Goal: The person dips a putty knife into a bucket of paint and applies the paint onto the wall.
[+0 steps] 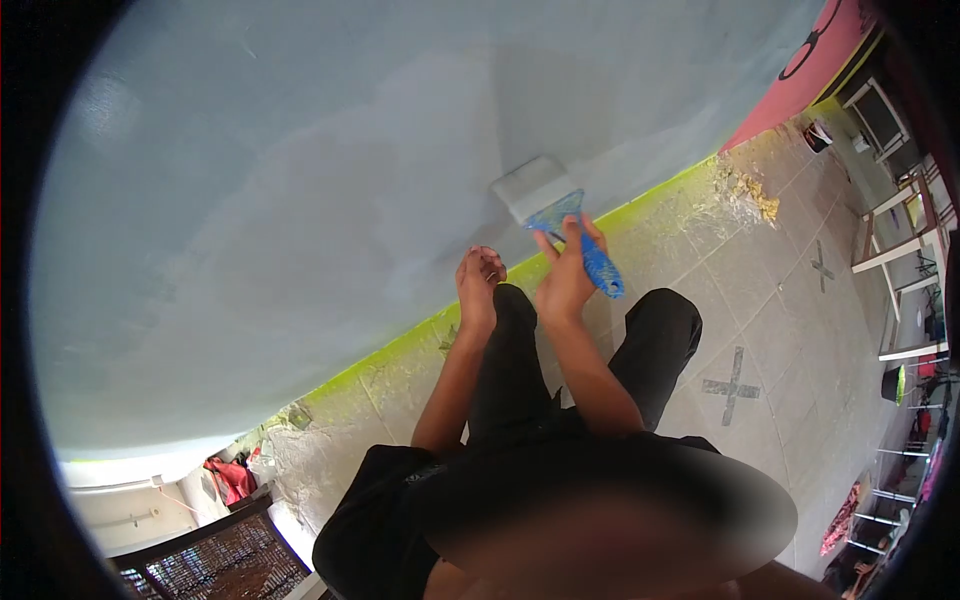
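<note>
Against the grey-painted wall (330, 200), a wide, blue-handled paintbrush (552, 210) is held slantwise by the nearer right hand (565, 287), bristles wallward; the left hand (478, 290) is loosely curled, apparently empty.

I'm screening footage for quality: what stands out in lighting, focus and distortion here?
Head view: fisheye curvature with black corners; faint glare on the wall's upper left; soft shadowing on the wall around the brush; smeared blur at bottom centre; brush and right hand reasonably clear.
</note>
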Available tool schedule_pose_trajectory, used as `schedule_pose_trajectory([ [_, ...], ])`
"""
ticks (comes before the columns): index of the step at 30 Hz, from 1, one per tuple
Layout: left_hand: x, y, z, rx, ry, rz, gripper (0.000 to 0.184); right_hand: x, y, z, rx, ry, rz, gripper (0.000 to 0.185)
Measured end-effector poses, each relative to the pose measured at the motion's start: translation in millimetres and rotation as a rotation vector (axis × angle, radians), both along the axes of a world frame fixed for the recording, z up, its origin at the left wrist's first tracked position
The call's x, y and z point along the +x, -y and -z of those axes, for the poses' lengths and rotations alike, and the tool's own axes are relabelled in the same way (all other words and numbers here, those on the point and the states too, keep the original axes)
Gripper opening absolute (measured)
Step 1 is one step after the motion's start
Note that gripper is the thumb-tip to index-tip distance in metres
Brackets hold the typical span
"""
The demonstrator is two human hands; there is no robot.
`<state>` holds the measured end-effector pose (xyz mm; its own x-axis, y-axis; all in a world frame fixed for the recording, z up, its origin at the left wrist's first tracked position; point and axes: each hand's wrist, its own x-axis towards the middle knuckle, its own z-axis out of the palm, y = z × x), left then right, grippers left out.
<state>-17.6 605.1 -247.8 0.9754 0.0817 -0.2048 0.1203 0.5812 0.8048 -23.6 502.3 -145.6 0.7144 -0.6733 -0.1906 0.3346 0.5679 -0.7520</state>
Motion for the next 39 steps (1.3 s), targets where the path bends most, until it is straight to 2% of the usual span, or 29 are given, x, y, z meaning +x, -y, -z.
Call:
schedule_pose_trajectory([
  [2,-5.0,-1.1,3.9,0.001,-0.005,0.002,0.03,-1.6,-18.9,-6.0,0.011,0.006,-0.074,0.029],
  [5,-10.0,0.5,12.2,-0.002,0.013,-0.033,0.03,3.7,-40.8,-71.5,0.042,0.183,-0.108,0.031],
  [7,-20.5,11.9,-20.9,0.133,0.073,-0.158,0.029,5.6,-48.2,-114.5,0.058,0.315,-0.103,0.032],
  [9,-24.8,13.6,-32.5,0.193,0.122,-0.181,0.029,5.8,-47.2,-147.7,0.079,0.455,-0.123,0.032],
  [11,-24.5,6.0,-30.3,0.155,0.133,-0.116,0.028,3.5,-45.9,-152.9,0.075,0.545,-0.143,0.033],
  [13,-20.0,2.4,-20.1,0.058,0.09,-0.077,0.028,-1.2,-36.6,-148.1,0.045,0.587,-0.159,0.033],
  [15,-17.4,-0.7,-5.5,-0.02,0.054,-0.05,0.028,-8.4,-26.4,-122.6,-0.003,0.474,-0.124,0.033],
  [20,-17.5,-5.2,2.7,-0.005,-0.012,-0.039,0.026,-9.5,-6.2,-14.5,-0.04,0.062,-0.01,0.031],
  [22,-19.1,-6.1,15.0,0.011,-0.022,-0.042,0.027,-5.7,-8.0,33.5,-0.034,-0.021,-0.01,0.029],
  [25,-23.5,-7.1,29.5,0.02,-0.046,-0.052,0.028,-0.5,-22.4,41.1,-0.039,-0.029,-0.044,0.027],
  [26,-23.6,-7.1,32.8,0.019,-0.052,-0.057,0.028,3.9,-29.8,36.8,-0.043,-0.01,-0.061,0.027],
  [32,-32.5,-10.7,24.2,0.128,0.006,-0.124,0.027,7.7,-55.6,-69.3,0.068,0.199,-0.083,0.032],
  [34,-34.5,-8.4,11.0,0.27,0.057,-0.147,0.027,8.0,-54.7,-99.1,0.104,0.288,-0.089,0.033],
  [36,-31.5,-8.5,7.8,0.247,0.065,-0.143,0.027,11.2,-53.9,-121.2,0.149,0.37,-0.106,0.033],
  [38,-27.9,-10.9,13.9,0.058,0.02,-0.109,0.028,9.4,-48.0,-127.0,0.142,0.439,-0.101,0.035],
  [39,-27.5,-14.0,15.7,0.07,0.019,-0.09,0.028,8.3,-43.5,-127.2,0.138,0.471,-0.098,0.036],
])
